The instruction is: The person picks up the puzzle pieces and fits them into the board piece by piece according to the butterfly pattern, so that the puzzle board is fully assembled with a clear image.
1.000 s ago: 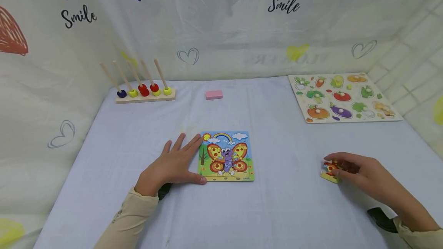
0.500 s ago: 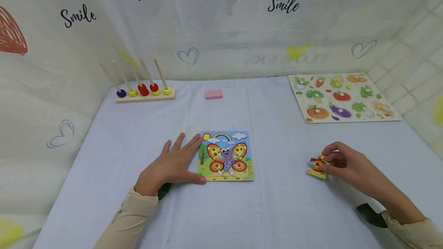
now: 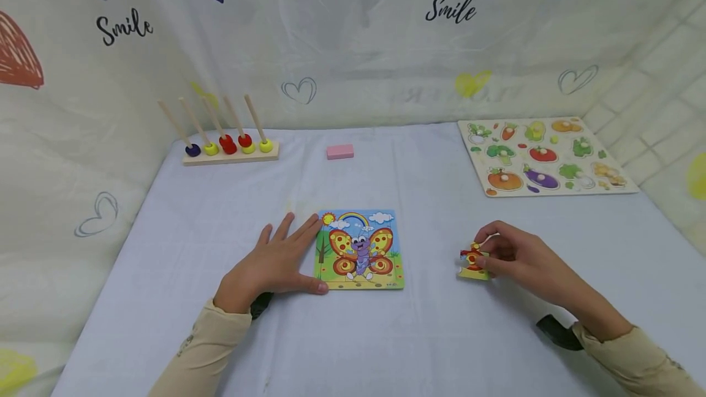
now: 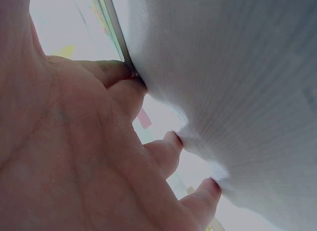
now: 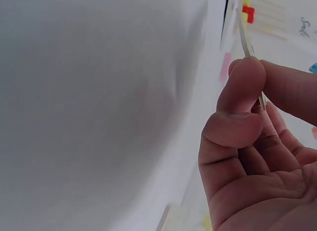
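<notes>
A square butterfly jigsaw puzzle [image 3: 361,250] lies flat on the white cloth, its picture filled in. My left hand [image 3: 270,265] rests at the puzzle's left edge with fingers spread, thumb and fingertips touching that side; the left wrist view shows its palm [image 4: 74,142] over the cloth. Right of the puzzle, my right hand [image 3: 532,262] pinches a jigsaw piece [image 3: 472,262] printed in red and yellow with a yellow-green lower edge. Seen edge-on in the right wrist view, the thin piece [image 5: 243,37] sits between thumb and finger. Its part under the fingers is hidden.
At the back left stands a wooden peg counter [image 3: 231,160] with coloured beads on its upright pegs. A pink block [image 3: 339,152] lies at the back middle. A vegetable puzzle board [image 3: 551,167] occupies the back right, before the printed curtain [image 3: 364,35].
My right hand has moved left across the cloth with the jigsaw piece, coming nearer the butterfly puzzle. The left hand and the puzzle stay in place.
</notes>
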{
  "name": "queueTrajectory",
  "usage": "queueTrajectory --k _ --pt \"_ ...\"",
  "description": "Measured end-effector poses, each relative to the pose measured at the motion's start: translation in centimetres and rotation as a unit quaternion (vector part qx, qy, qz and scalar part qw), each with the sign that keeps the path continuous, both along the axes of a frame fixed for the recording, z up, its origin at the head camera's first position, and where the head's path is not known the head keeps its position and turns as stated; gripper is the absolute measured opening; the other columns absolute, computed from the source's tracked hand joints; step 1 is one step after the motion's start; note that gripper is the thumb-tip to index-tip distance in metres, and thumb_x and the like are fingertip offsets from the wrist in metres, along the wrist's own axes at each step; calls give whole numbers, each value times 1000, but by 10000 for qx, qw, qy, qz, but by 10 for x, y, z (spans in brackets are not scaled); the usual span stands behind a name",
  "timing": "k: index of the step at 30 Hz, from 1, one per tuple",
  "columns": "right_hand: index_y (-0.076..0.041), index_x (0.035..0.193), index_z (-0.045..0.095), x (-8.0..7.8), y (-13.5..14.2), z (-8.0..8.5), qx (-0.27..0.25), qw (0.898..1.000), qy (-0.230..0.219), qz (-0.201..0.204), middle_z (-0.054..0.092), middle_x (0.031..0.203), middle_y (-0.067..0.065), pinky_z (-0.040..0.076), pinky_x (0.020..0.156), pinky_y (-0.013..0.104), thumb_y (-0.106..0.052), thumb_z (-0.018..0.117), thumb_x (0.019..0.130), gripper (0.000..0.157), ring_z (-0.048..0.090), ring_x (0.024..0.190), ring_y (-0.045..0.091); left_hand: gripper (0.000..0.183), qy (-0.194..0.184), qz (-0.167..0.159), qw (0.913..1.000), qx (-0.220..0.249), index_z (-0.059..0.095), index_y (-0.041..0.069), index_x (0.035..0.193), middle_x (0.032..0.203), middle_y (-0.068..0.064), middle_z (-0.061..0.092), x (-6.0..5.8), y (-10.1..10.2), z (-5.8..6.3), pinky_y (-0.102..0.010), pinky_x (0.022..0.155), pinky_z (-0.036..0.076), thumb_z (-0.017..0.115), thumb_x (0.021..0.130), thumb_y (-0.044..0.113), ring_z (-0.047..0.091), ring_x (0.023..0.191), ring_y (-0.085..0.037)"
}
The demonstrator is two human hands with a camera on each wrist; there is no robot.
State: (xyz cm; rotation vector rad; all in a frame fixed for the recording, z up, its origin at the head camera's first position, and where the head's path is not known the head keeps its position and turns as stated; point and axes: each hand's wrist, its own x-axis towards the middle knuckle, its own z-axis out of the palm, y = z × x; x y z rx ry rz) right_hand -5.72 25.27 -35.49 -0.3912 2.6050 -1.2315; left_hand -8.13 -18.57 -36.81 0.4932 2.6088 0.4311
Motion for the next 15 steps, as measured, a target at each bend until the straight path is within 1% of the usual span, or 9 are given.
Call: queueTrajectory --k 7,15 --pt "-7 118 64 -5 -27 2 -245 9992 28 319 71 90 1 56 65 28 -6 78 98 24 67 72 18 125 -20 28 10000 -29 19 18 174 180 -3 13 0 1 0 -73 123 0 86 80 67 -1 163 -45" --pt "-10 116 65 -12 -59 1 -284 9972 -9 694 70 90 0 57 66 28 -5 77 99 22 68 73 18 125 -3 11 10000 36 19 17 173 179 -4 15 1 0 3 -74 123 2 85 80 67 1 162 -46"
